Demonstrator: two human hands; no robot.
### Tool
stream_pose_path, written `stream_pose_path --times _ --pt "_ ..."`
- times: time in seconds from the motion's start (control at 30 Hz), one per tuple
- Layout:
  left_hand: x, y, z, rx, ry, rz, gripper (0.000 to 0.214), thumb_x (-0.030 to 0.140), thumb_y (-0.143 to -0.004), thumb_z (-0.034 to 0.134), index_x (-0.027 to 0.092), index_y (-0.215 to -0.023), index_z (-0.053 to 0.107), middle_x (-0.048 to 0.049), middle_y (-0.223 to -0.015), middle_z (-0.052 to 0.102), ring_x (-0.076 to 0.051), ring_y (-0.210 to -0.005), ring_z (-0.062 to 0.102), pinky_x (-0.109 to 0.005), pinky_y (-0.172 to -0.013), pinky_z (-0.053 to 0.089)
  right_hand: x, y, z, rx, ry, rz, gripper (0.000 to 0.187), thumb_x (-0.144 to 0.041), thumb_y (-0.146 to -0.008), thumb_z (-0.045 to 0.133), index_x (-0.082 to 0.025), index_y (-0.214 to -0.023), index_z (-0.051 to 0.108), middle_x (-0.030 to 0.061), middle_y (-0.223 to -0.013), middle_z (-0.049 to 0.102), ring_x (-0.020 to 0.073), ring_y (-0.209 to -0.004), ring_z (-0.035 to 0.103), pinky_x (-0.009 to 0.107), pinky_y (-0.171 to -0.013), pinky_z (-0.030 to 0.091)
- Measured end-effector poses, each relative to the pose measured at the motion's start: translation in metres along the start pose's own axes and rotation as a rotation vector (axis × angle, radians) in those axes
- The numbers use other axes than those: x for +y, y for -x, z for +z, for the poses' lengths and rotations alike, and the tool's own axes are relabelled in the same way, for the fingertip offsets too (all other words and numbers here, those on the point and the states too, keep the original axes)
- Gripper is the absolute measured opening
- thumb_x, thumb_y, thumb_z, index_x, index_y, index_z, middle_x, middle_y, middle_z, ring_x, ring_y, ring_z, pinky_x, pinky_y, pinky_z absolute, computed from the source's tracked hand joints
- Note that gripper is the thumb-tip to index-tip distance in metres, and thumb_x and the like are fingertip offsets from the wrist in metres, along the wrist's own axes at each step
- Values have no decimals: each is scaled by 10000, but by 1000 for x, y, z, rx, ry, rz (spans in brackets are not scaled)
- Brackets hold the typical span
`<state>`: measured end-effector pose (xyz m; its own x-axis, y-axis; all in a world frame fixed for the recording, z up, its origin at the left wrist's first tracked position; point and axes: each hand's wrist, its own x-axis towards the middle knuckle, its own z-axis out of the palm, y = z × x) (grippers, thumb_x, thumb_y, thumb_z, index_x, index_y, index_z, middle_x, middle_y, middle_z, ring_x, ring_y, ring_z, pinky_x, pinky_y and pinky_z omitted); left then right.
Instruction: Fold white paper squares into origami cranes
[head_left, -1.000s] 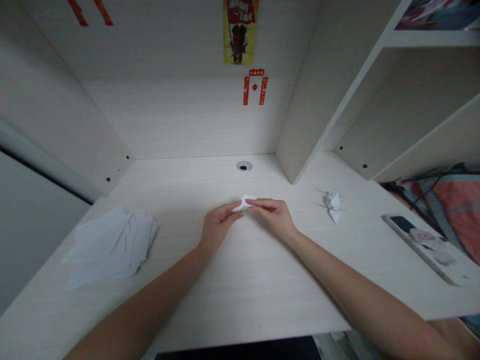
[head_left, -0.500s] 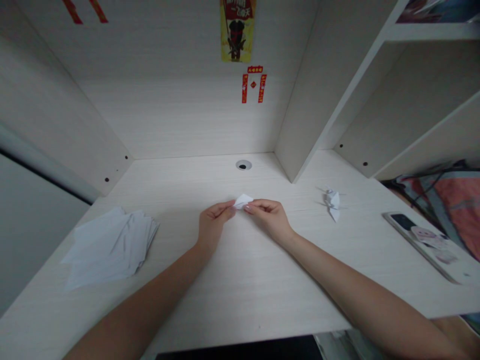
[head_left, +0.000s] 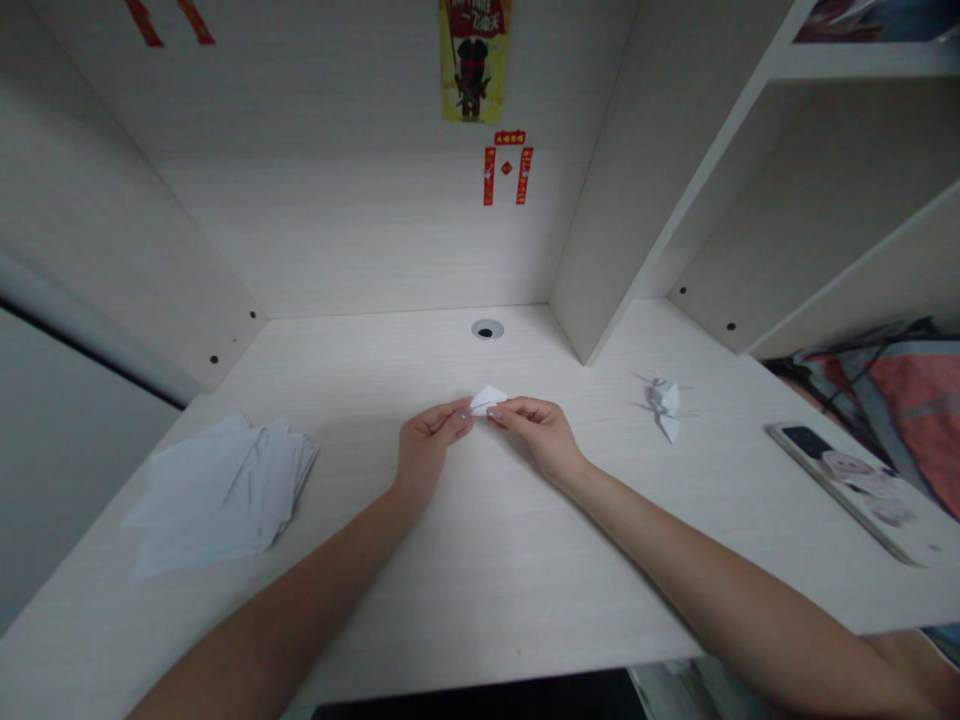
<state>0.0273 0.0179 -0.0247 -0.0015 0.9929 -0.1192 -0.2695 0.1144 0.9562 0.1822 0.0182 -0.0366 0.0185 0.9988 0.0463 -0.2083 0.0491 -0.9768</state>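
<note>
My left hand [head_left: 427, 442] and my right hand [head_left: 537, 432] meet at the middle of the pale wooden desk [head_left: 480, 580]. Both pinch a small folded piece of white paper [head_left: 488, 396] between thumb and fingertips, just above the desk top. The paper's lower part is hidden behind my fingers. A finished white paper crane [head_left: 664, 404] stands on the desk to the right of my right hand, apart from it.
A fanned stack of white paper sheets [head_left: 221, 492] lies at the left. A phone [head_left: 855, 490] lies near the right edge, with colourful cloth [head_left: 892, 400] behind it. A cable hole [head_left: 487, 329] sits at the back. A shelf divider [head_left: 600, 300] rises to the right.
The folded paper has turned slightly between my fingertips, and my left hand has closed in on it. The view shifted a little downward.
</note>
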Motion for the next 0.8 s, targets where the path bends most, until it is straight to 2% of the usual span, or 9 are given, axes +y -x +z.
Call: stream_pose_path --times 0.37,0.6,0.8 --pt "-1 0 0 -38 -20 -2 309 259 -619 743 172 -914 718 -35 -865 731 -152 -785 663 -309 -864 506 -2 0 0 -57 -45 -15 182 -302 -637 744 -192 -771 692 2 -691 691 114 -624 604 241 -635 462" --pt "-2 0 -1 -62 -79 35 307 253 -625 740 169 -919 715 -38 -869 731 -160 -787 665 -310 -851 511 -1 0 2 0 -104 41 165 -306 -640 740 -182 -731 678 16 -717 710 118 -639 639 242 -667 495" --pt "0 2 0 -57 -107 29 290 252 -633 734 172 -911 716 -33 -844 733 -157 -781 665 -301 -841 513 0 2 4 46 -88 36 175 -313 -632 744 -181 -722 672 5 -654 697 116 -603 638 243 -659 502"
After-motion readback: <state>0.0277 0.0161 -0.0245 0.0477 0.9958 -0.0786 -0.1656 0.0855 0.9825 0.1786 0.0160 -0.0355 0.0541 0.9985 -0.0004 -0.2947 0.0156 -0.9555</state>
